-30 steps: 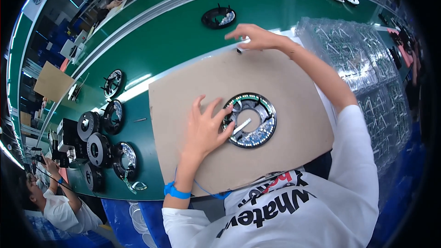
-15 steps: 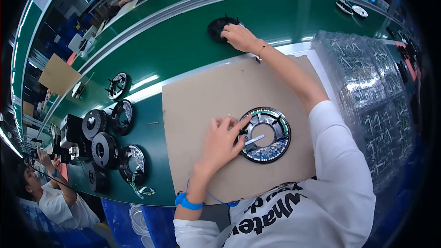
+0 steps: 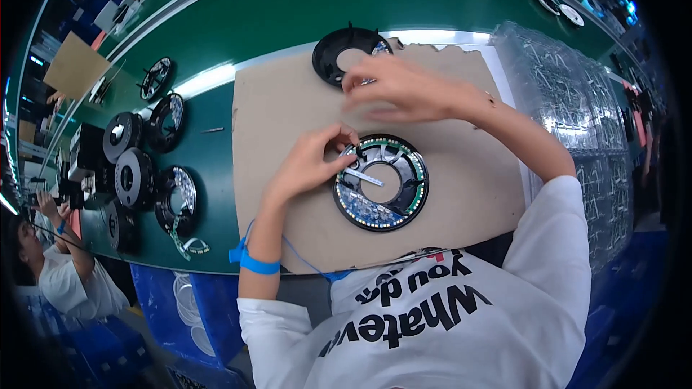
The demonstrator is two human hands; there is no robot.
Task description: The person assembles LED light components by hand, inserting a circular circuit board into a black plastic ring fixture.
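A black ring-shaped housing [image 3: 417,201] lies on the cardboard, with a blue circuit board, small LEDs along its rim and a narrow white strip [image 3: 365,177] reaching into the centre hole. My left hand [image 3: 306,162] is closed at its left rim, thumb and fingertips around the edge beside a small black part. A second black ring housing [image 3: 326,54] rests at the cardboard's far edge, showing a piece of circuit board at its right. My right hand [image 3: 407,90] hovers between the two rings, its fingers smeared by motion.
Several ring housings, including a grey-topped one [image 3: 134,178], stand on the green bench to the left by a thin metal tool [image 3: 213,130]. Clear plastic trays [image 3: 569,115] of small parts are stacked at right. A person [image 3: 79,281] works at far left.
My right hand has drawn back toward me, and the second ring housing has come from the green surface to the cardboard's far edge. My left fingers have curled in. The whole view has shifted.
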